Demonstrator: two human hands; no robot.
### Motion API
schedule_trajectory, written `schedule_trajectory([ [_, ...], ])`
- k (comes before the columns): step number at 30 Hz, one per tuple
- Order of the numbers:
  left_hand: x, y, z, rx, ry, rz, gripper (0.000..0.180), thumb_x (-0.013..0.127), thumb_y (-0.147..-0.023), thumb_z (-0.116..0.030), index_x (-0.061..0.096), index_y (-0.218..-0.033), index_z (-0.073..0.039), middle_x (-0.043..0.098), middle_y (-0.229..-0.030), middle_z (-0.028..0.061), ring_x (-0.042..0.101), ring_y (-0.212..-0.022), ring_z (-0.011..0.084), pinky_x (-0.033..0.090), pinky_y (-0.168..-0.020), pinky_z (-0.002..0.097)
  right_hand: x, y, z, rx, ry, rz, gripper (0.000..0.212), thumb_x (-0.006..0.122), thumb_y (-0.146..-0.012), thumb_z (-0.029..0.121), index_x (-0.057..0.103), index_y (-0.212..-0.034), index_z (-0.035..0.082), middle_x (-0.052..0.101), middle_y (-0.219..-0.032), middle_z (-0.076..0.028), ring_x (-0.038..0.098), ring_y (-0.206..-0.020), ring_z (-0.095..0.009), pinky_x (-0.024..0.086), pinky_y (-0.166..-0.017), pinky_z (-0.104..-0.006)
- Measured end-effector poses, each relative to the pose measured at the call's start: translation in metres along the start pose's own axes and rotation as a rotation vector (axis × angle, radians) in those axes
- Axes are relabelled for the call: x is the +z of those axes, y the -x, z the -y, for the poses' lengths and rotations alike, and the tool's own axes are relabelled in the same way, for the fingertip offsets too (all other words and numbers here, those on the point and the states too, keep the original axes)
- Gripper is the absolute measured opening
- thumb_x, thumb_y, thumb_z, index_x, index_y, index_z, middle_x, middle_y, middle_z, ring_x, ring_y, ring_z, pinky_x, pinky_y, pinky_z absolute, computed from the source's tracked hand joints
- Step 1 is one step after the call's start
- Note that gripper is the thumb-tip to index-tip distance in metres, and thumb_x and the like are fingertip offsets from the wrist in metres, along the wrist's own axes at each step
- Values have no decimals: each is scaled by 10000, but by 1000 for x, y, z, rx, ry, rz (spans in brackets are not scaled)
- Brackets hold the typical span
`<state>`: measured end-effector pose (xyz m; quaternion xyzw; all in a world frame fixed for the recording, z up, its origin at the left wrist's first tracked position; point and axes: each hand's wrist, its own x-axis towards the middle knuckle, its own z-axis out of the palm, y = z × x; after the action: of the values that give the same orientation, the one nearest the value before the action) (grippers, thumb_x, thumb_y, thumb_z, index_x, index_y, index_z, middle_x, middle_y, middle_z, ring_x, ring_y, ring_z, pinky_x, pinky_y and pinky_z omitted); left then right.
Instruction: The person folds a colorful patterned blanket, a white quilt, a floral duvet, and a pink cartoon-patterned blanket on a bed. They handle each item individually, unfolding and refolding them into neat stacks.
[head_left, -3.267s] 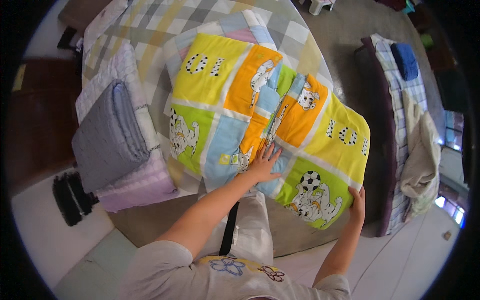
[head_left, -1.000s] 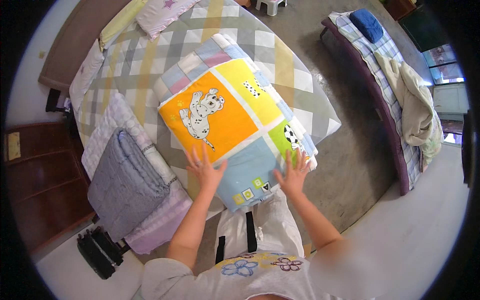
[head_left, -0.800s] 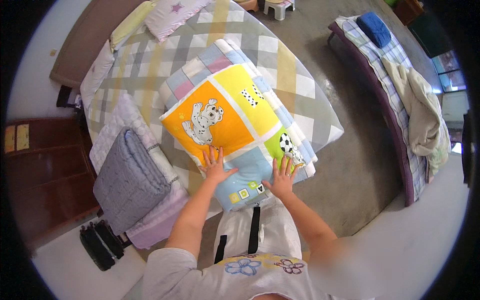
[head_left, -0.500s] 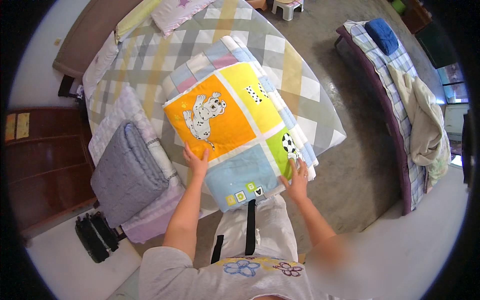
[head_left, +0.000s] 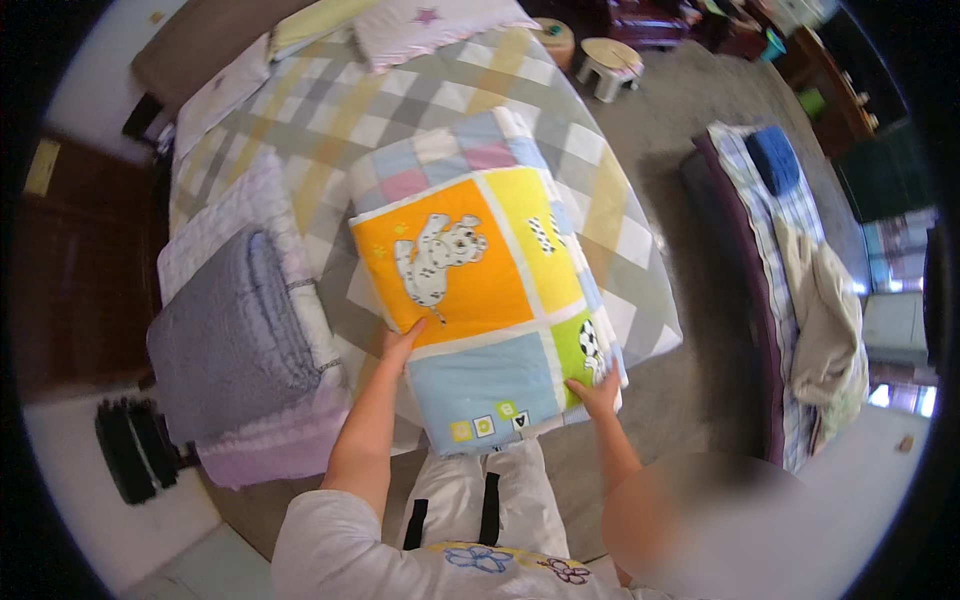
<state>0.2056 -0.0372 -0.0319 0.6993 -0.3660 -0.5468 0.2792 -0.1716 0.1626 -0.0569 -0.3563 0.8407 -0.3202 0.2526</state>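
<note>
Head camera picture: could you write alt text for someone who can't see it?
A person's left hand and right hand grip the near corners of a folded patchwork quilt with cartoon dogs, on a checked bed. A folded grey blanket lies to its left.

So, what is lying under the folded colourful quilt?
The folded quilt rests on the checked bed cover, with the left hand and right hand at its near edge. Whatever lies directly beneath is covered.

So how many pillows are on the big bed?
2. A yellow-green pillow lies at the head of the checked bed, and a white pillow with a purple star sits right beside it. More could be hidden past the picture's top edge.
</note>
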Motion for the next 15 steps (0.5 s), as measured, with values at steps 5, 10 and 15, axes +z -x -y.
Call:
schedule_trajectory([
  [5, -17, 28, -41, -290, 547, 235, 533, 740, -709, -202, 515, -1139, 16, 603, -1045, 138, 601, -914, 219, 498, -776, 334, 25, 53, 37, 898, -1065, 267, 554, 609, -816, 370, 407, -1273, 128, 489, -1234, -52, 496, -1083, -259, 442, -863, -461],
  [10, -21, 73, -87, 36, 428, 214, 487, 724, -670, -179, 560, -1095, -9, 623, -1014, 107, 595, -931, 212, 478, -799, 319, 30, 61, 36, 859, -1316, 577, 561, 526, -826, 465, 425, -1279, 150, 475, -1278, -58, 445, -1160, -273, 381, -935, -503],
  [15, -65, 154, -164, 375, 368, 101, 525, 728, -661, -124, 531, -1136, -18, 611, -1060, 92, 577, -960, 192, 442, -841, 296, -23, 76, 99, 713, -1241, 696, 489, 516, -842, 348, 460, -1236, 64, 531, -1214, -87, 497, -1114, -268, 393, -954, -437],
])
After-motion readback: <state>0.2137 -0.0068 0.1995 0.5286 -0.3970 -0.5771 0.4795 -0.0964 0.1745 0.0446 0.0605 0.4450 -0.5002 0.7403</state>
